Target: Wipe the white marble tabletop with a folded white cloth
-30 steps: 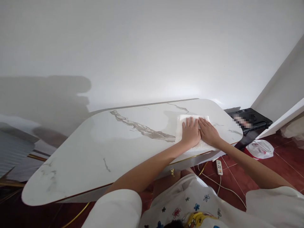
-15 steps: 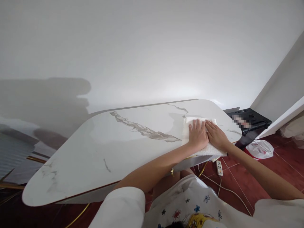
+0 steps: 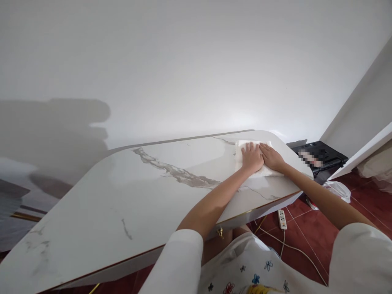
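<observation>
Both my hands lie flat on a white cloth [image 3: 266, 173], which is spread over the right part of a white marble-patterned tabletop [image 3: 104, 196]. My left hand [image 3: 252, 158] presses down with its fingers stretched and spread apart. Touching it on the right, my right hand [image 3: 272, 157] rests with its fingers extended, angled up to the left. Neither hand is wrapped around the cloth. Below the table's front edge a small gold knob [image 3: 220, 232] shows, close to my legs.
The tabletop's back edge runs along a white wall [image 3: 190, 73]. Beyond its right end stands a black case [image 3: 330, 153], partly blurred out. On the red tiled floor [image 3: 306, 241] lie a power strip [image 3: 281, 219] with a white cord and a white plastic bag [image 3: 338, 190].
My hands have slid the cloth away from me, from the table's front edge toward the back. The view has moved a little, so more of the front edge and knob shows.
</observation>
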`<action>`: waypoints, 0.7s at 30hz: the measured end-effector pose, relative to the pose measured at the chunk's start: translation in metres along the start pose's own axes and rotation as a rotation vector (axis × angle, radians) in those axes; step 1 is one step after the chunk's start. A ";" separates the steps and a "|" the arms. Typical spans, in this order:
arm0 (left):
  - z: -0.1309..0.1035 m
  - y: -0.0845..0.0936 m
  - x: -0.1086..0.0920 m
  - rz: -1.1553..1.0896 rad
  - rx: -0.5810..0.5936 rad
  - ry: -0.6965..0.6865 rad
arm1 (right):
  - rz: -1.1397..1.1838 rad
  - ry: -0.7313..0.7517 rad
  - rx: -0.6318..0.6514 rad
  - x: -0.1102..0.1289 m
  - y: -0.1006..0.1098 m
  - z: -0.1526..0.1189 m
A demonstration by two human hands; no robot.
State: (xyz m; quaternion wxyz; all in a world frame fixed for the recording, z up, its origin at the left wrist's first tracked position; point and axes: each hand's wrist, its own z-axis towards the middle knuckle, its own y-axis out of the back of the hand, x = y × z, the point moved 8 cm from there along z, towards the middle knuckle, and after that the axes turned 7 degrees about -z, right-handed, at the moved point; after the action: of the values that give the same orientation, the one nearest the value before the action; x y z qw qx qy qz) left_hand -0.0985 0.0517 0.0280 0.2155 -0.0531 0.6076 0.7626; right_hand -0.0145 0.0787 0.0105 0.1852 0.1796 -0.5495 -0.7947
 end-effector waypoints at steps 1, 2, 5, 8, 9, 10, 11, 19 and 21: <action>0.006 -0.001 0.003 0.000 -0.004 0.002 | 0.000 -0.009 0.000 -0.003 -0.003 0.006; 0.012 -0.002 0.006 -0.001 -0.008 0.002 | -0.001 -0.016 -0.001 -0.006 -0.005 0.012; 0.029 -0.004 0.013 -0.004 -0.019 0.008 | -0.004 -0.015 -0.015 -0.012 -0.011 0.028; 0.043 -0.006 0.020 -0.009 -0.027 0.020 | 0.006 -0.017 -0.008 -0.016 -0.015 0.043; 0.048 -0.006 0.022 -0.008 -0.029 0.026 | 0.012 -0.023 0.001 -0.018 -0.017 0.048; 0.052 -0.006 0.025 -0.006 -0.030 0.031 | 0.019 -0.029 0.009 -0.019 -0.019 0.053; 0.056 -0.007 0.028 -0.004 -0.029 0.038 | 0.027 -0.033 0.016 -0.020 -0.020 0.058; 0.082 -0.006 0.045 0.003 -0.037 0.059 | 0.041 -0.050 0.055 -0.026 -0.031 0.090; 0.087 -0.006 0.047 0.004 -0.040 0.059 | 0.037 -0.047 0.058 -0.028 -0.033 0.096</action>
State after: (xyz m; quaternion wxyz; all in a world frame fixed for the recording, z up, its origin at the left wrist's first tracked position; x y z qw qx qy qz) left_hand -0.1231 0.1474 0.0287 0.1947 -0.0786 0.5986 0.7730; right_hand -0.0405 0.1801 0.0136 0.1818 0.1558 -0.5797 -0.7789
